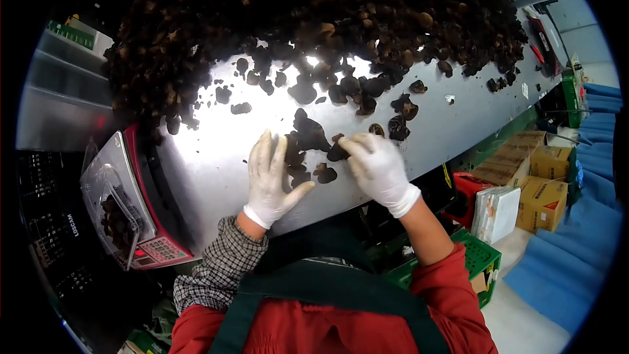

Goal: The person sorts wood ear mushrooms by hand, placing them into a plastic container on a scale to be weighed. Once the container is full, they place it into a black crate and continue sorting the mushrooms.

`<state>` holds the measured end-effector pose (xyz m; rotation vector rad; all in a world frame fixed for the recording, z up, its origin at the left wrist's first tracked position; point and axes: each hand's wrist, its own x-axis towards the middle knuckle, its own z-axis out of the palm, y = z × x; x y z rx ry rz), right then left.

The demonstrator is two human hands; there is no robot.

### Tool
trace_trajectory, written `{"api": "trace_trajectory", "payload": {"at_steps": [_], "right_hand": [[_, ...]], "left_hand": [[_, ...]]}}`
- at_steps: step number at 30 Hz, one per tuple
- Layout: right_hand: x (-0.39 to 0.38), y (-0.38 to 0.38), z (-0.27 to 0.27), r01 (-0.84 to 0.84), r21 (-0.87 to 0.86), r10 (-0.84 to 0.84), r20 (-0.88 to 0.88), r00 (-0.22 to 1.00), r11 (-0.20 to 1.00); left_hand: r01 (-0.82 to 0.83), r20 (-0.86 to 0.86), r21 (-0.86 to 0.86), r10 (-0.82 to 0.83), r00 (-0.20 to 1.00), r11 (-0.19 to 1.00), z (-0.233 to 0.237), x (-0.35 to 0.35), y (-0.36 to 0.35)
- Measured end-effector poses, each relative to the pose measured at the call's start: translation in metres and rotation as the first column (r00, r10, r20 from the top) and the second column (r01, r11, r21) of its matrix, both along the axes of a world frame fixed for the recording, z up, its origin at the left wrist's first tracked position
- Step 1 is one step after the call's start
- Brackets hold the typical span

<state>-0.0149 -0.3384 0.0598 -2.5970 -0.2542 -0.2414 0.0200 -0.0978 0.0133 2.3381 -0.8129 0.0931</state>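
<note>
Both my hands wear white gloves over a metal table (216,196). My left hand (268,180) lies with its fingers stretched out, beside a few dark wood ear mushrooms (309,132). My right hand (380,169) has thumb and fingers pinched together on a small dark wood ear mushroom (337,151); the fingers are slightly blurred. A loose piece (324,173) lies between the two hands. More pieces (398,128) sit just beyond my right hand.
A large heap of wood ear mushrooms (314,13) covers the table's far side. At left stands a red-and-silver scale (157,249) bearing a clear plastic tub (111,183). Cardboard boxes (540,200), a green crate (481,255) and blue sheeting (570,255) are on the right.
</note>
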Motion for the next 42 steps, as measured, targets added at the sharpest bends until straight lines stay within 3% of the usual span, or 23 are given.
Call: {"api": "trace_trajectory", "payload": {"at_steps": [2, 4, 6, 8, 9, 10, 12, 15, 17, 18, 20, 22, 25, 28, 30, 32, 33, 34, 36, 38, 39, 40, 42], "right_hand": [[0.003, 0.01, -0.017, -0.033, -0.115, 0.029, -0.031, 0.999, 0.993], [0.005, -0.002, -0.018, -0.027, -0.032, 0.025, -0.058, 0.998, 0.999], [0.004, -0.01, -0.022, 0.115, 0.224, -0.11, -0.035, 0.993, 0.968], [0.002, -0.011, -0.025, 0.31, 0.554, -0.204, -0.245, 0.948, 0.772], [0.001, -0.013, -0.026, 0.368, 0.69, -0.142, -0.362, 0.921, 0.624], [0.002, -0.012, -0.019, 0.422, 0.67, -0.142, -0.432, 0.891, 0.61], [0.006, -0.008, -0.005, 0.524, 0.62, -0.13, -0.566, 0.814, 0.584], [0.007, -0.005, -0.018, 0.505, 0.551, -0.212, -0.509, 0.834, 0.664], [0.006, -0.007, -0.014, 0.343, 0.342, -0.274, -0.234, 0.933, 0.875], [0.007, -0.006, -0.008, 0.276, 0.202, -0.263, -0.087, 0.961, 0.94], [0.005, -0.001, 0.008, 0.318, 0.38, -0.262, -0.193, 0.946, 0.868], [0.003, 0.0, 0.013, 0.27, 0.572, -0.183, -0.206, 0.961, 0.775], [0.004, 0.013, 0.018, 0.265, 0.769, -0.044, -0.296, 0.954, 0.582], [0.003, 0.023, 0.029, 0.39, 0.833, 0.062, -0.447, 0.892, 0.393], [-0.003, 0.025, 0.029, 0.476, 0.84, 0.115, -0.517, 0.848, 0.259], [-0.021, 0.013, 0.033, 0.478, 0.748, -0.02, -0.53, 0.848, 0.461], [-0.034, 0.001, 0.037, 0.476, 0.683, -0.084, -0.524, 0.848, 0.554], [-0.048, -0.014, 0.04, 0.473, 0.607, -0.144, -0.509, 0.848, 0.639], [-0.096, -0.064, 0.041, 0.605, 0.474, -0.252, -0.614, 0.748, 0.64], [-0.139, -0.109, 0.039, 0.722, 0.285, -0.399, -0.679, 0.616, 0.631], [-0.163, -0.124, 0.028, 0.674, -0.051, -0.593, -0.526, 0.61, 0.737], [-0.177, -0.131, 0.017, 0.594, -0.395, -0.711, -0.31, 0.632, 0.7], [-0.165, -0.121, 0.017, 0.599, 0.043, -0.559, -0.311, 0.768, 0.799]], "left_hand": [[0.069, -0.04, 0.014, -0.068, 0.997, 0.998, 0.002, 0.003, -0.006], [0.047, -0.024, -0.016, -0.047, 0.999, 0.999, 0.0, 0.001, -0.005], [-0.02, -0.013, -0.047, 0.019, 1.0, 0.999, -0.002, -0.001, -0.003], [-0.053, 0.056, -0.094, 0.059, 0.997, 0.994, -0.004, 0.005, -0.01], [-0.041, 0.059, -0.066, 0.044, 0.997, 0.997, 0.002, 0.012, -0.018], [-0.03, 0.061, -0.036, 0.032, 0.998, 0.999, 0.008, 0.019, -0.026], [0.006, 0.093, 0.187, -0.023, 0.995, 0.982, 0.011, 0.034, -0.039], [0.021, 0.064, 0.058, -0.025, 0.998, 0.998, 0.007, 0.051, -0.042], [0.009, 0.031, -0.102, -0.006, 1.0, 0.995, 0.019, 0.054, -0.04], [-0.008, -0.093, -0.175, -0.008, 0.996, 0.985, 0.023, 0.053, -0.037], [-0.073, -0.333, -0.306, -0.035, 0.942, 0.949, 0.029, 0.048, -0.031], [-0.229, -0.625, -0.499, -0.164, 0.763, 0.836, 0.034, 0.045, -0.03], [-0.402, -0.793, -0.583, -0.384, 0.473, 0.706, 0.038, 0.041, -0.026], [-0.26, -0.699, -0.668, -0.467, 0.542, 0.698, 0.042, 0.038, -0.032], [-0.212, -0.756, -0.572, -0.408, 0.512, 0.792, 0.053, 0.028, -0.035], [0.249, -0.427, -0.321, -0.374, 0.823, 0.914, 0.066, 0.023, -0.043], [0.298, -0.326, -0.244, -0.367, 0.871, 0.923, 0.074, 0.018, -0.046], [0.135, -0.399, -0.333, -0.269, 0.876, 0.933, 0.073, 0.017, -0.042], [-0.207, -0.561, -0.453, -0.097, 0.822, 0.867, 0.068, 0.023, -0.02], [-0.164, -0.247, -0.327, 0.084, 0.966, 0.931, 0.046, 0.032, 0.019], [-0.142, -0.188, -0.116, 0.119, 0.975, 0.983, 0.038, 0.026, 0.033], [-0.081, -0.142, -0.046, 0.074, 0.987, 0.996, 0.033, 0.016, 0.035], [0.035, -0.065, 0.105, -0.028, 0.997, 0.994, 0.02, -0.004, 0.035]]}}
